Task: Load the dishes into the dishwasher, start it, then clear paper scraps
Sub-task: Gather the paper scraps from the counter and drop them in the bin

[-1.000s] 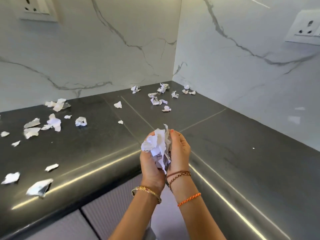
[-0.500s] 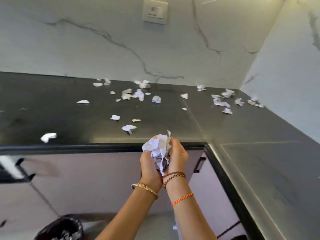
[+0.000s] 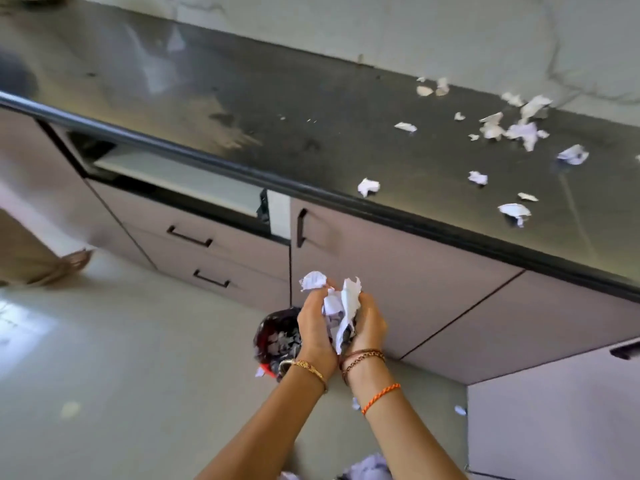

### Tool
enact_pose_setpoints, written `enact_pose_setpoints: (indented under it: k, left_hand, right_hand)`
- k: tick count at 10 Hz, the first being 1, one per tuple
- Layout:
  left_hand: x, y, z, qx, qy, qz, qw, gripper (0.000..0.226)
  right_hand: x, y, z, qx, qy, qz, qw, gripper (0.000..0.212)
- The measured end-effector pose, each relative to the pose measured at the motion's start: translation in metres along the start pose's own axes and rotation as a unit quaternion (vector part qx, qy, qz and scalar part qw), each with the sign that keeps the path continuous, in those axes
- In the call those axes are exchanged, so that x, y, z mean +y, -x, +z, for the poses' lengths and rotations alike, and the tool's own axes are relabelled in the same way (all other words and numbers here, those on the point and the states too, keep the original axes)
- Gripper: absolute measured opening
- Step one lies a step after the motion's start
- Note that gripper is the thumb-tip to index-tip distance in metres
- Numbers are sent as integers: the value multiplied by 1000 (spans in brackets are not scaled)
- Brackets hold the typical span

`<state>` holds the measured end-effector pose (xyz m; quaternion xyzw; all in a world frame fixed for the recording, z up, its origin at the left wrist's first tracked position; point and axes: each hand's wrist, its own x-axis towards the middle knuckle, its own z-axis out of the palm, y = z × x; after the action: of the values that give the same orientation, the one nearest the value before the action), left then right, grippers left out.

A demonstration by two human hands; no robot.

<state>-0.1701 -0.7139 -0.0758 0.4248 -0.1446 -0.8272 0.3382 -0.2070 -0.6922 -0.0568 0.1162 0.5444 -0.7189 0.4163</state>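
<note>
Both hands, left hand [image 3: 317, 327] and right hand [image 3: 370, 325], are closing their grip around a crumpled white paper wad [image 3: 337, 306] above a black-lined bin [image 3: 277, 336] at lower centre; torn white paper scraps [image 3: 512, 131] are littering the dark surface [image 3: 277, 109] upper right.

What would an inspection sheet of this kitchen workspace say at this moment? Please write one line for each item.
Surface: dark countertop, smudged, with bare stretches on the left.
Job's things: wad of paper scraps cupped between both hands; loose scraps scattered on the counter's right part; black-lined bin on the floor under the hands, paper already in it.
Clutter: small scraps on the floor beside the bin.
Grippers: left hand and right hand both curled round the wad.
Cables: nothing seen.
Surroundings: mauve cabinets with black handles, an open slot under the counter, marble wall, tiled floor.
</note>
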Motion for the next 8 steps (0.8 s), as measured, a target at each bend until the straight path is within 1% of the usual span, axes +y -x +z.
enact_pose_setpoints:
  k: [1,2,3,4,5,6,7,8]
  left_hand:
    - [14,-14,-25,20,4,-2,1000,15]
    - [19,-39,-49,50,-25,-4,998,14]
    - [6,-94,-85,87,-66,-32,994,28]
    - [-22,-176,-139,120,-84,-98,984,40]
    - [-53,-247,-192,136,-57,-163,975,56]
    - [-82,-315,-239,185,-68,-167,966,69]
    - [-107,-365,-278,238,-106,-157,953,78]
    - [-93,-350,-268,289,-159,-141,933,55]
  right_hand:
    - [28,-7,14,19,49,21,998,17]
    - [48,-21,29,42,46,72,996,16]
    - [97,-81,28,30,58,107,992,19]
    - [156,-154,13,63,102,119,986,32]
    - [222,-230,-8,90,152,169,970,26]
    - [265,-293,-24,90,216,201,951,43]
    - [289,-338,-45,90,262,290,916,44]
    - [288,-345,-59,105,323,285,896,35]
